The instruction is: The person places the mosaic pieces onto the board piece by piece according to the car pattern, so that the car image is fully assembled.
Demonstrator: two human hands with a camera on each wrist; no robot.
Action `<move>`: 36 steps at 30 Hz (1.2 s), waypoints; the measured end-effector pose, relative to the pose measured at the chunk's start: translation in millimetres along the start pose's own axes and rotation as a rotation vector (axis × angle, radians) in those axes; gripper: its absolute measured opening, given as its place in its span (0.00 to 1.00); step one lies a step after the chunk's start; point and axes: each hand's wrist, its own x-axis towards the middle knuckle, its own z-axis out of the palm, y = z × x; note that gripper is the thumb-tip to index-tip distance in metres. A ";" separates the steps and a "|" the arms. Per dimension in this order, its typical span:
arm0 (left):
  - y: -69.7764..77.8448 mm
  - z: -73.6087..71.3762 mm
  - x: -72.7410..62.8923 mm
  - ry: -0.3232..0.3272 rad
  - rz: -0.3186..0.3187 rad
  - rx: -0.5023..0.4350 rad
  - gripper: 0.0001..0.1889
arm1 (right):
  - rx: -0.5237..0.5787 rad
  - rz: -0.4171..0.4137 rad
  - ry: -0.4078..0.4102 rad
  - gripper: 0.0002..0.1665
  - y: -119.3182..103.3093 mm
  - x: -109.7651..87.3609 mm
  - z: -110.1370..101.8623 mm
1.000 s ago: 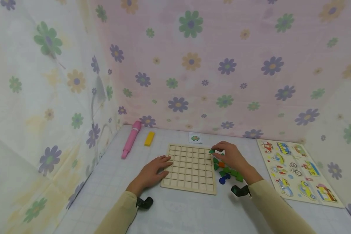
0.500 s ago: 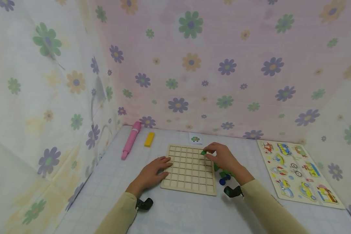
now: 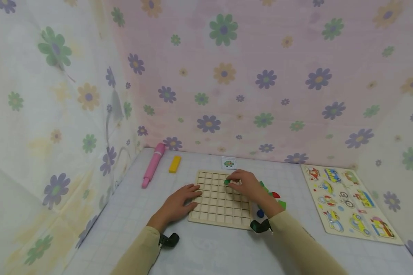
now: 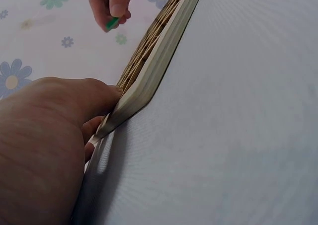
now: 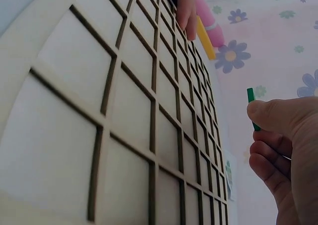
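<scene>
A square wooden grid board (image 3: 210,214) lies flat on the table. My left hand (image 3: 179,202) rests at its left edge with fingers extended, their tips on the frame; the left wrist view puts the thumb (image 4: 102,97) against the board's edge. Over the far part of the grid, my right hand (image 3: 246,186) pinches a small flat green piece (image 3: 226,182). The right wrist view catches this green piece edge-on, held between thumb and fingers above the board. Right of the board, partly hidden by the right forearm, are several loose pieces: green (image 3: 282,205), red (image 3: 276,195) and blue (image 3: 260,213).
A small picture card (image 3: 228,163) lies behind the board. Back left are a yellow block (image 3: 174,164) and a pink stick-like object (image 3: 153,166). A wooden picture puzzle board (image 3: 344,214) lies at the right. Flowered cloth (image 3: 241,57) walls the table in.
My right hand has carried the green piece leftward from the board's right edge to over its far middle. A red piece has come into view. The left hand stays put.
</scene>
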 end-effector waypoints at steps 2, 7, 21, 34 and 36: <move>-0.4 -0.2 -0.2 -0.005 -0.003 -0.001 0.26 | 0.000 -0.012 -0.011 0.12 -1.0 3.3 5.1; -0.7 -0.8 0.1 -0.005 -0.004 -0.003 0.26 | 0.016 -0.009 -0.032 0.11 -3.8 10.6 16.4; 3.0 -2.8 -0.2 -0.005 -0.013 -0.026 0.25 | 0.005 0.017 -0.089 0.11 -14.8 20.5 31.6; 2.0 -1.9 0.5 -0.001 -0.003 -0.010 0.26 | -0.003 0.072 -0.141 0.11 -14.2 24.5 40.2; 1.4 -1.1 0.8 0.000 -0.003 -0.003 0.26 | -0.006 0.077 -0.151 0.11 -14.7 24.4 40.7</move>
